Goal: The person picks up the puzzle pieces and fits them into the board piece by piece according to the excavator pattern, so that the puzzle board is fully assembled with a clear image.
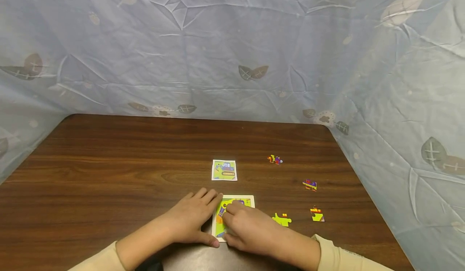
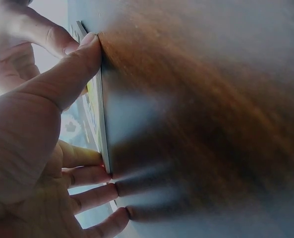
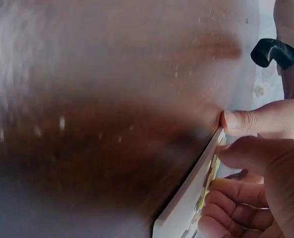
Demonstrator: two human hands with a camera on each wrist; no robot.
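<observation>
A small square puzzle board [image 1: 252, 199] with a white border lies near the table's front edge. Its picture is green, yellow and purple, partly covered by the hands. My left hand [image 1: 192, 216] rests along its left side, fingers extended; in the left wrist view the thumb [image 2: 82, 62] touches the near corner. Over the board is my right hand [image 1: 250, 226], fingers bent and their tips on the picture. In the right wrist view the right thumb [image 3: 236, 151] also reaches the surface. Whether a piece sits between those fingertips is hidden.
Behind the board lies a square picture card [image 1: 224, 170] of a purple digger. Loose puzzle pieces lie to the right: a green one [image 1: 281, 219], a green-and-red one [image 1: 317, 214], a striped one [image 1: 310, 185] and a red-purple one [image 1: 275, 159]. Patterned cloth [image 1: 218, 53] hangs behind the brown table [image 1: 127, 174].
</observation>
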